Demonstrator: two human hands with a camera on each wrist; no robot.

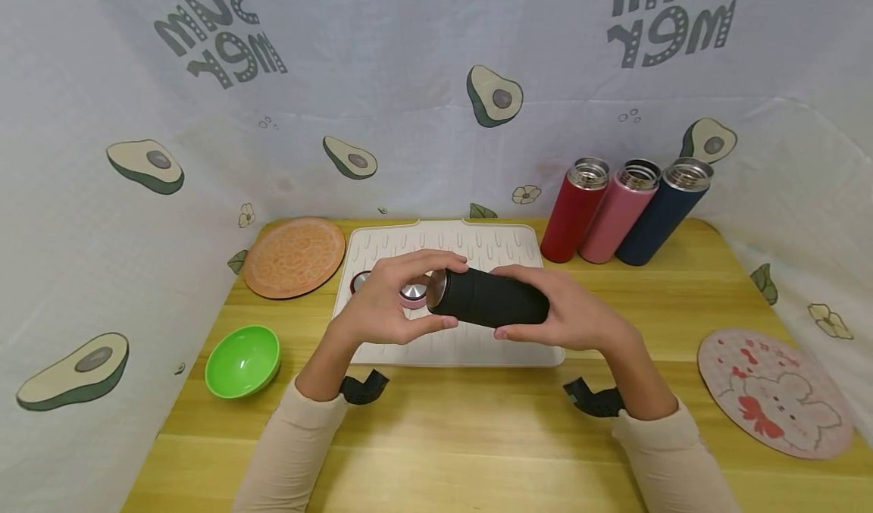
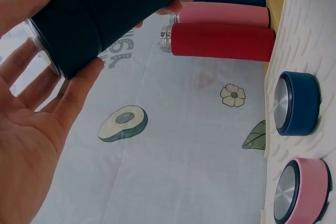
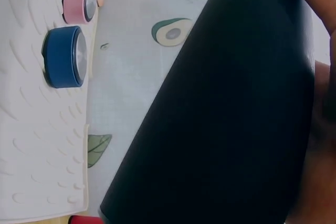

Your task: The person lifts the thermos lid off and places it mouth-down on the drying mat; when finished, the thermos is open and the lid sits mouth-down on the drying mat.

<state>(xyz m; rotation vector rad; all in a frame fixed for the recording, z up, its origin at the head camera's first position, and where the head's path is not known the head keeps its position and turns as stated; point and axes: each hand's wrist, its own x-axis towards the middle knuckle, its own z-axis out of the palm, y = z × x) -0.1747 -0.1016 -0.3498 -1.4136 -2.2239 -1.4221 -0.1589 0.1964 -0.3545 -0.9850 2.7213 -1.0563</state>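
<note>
A black thermos bottle (image 1: 501,298) with a metal-topped lid is held tilted nearly sideways above the white drying mat (image 1: 450,352). My left hand (image 1: 382,304) grips the lid end between thumb and fingers. At the other end, my right hand (image 1: 580,308) holds the bottle's body, thumb below and fingers over it. In the left wrist view the lid sits against the body with a thin seam (image 2: 97,27) between them. On the mat lie a pink lid (image 1: 413,298), a blue lid (image 2: 299,103) and a red lid (image 1: 358,279); the blue one is hidden in the head view.
Three lidless bottles stand at the back right: red (image 1: 574,214), pink (image 1: 619,217) and navy (image 1: 661,217). A green bowl (image 1: 242,361) and a round orange placemat (image 1: 295,258) are on the left. A pink rabbit placemat (image 1: 774,392) lies at the right edge.
</note>
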